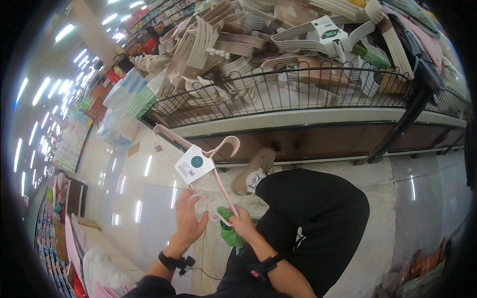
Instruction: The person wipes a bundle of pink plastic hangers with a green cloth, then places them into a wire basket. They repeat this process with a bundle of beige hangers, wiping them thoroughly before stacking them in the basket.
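Note:
My right hand [243,224] grips the lower corner of a pale pink plastic clothes hanger [224,192], apparently a nested pack, held up at a slant. A crumpled green cloth [229,234] is bunched in the same hand. Around the hanger's neck sits a white card label [194,165] with a green circle and printed writing; the hook points to the right. My left hand [188,218] is open beside the hanger's bottom bar, fingers apart, and I cannot tell whether its fingertips touch the bar. A small clear round piece [213,217] shows near that bar.
Ahead stands a shelf with a black wire fence [290,89], heaped with bundled hangers [238,44]. Brown cabinet doors [328,143] lie below it. Plastic-wrapped packs [118,124] stand at its left end. My bent knee [316,201] and beige shoe [255,169] are close to the base.

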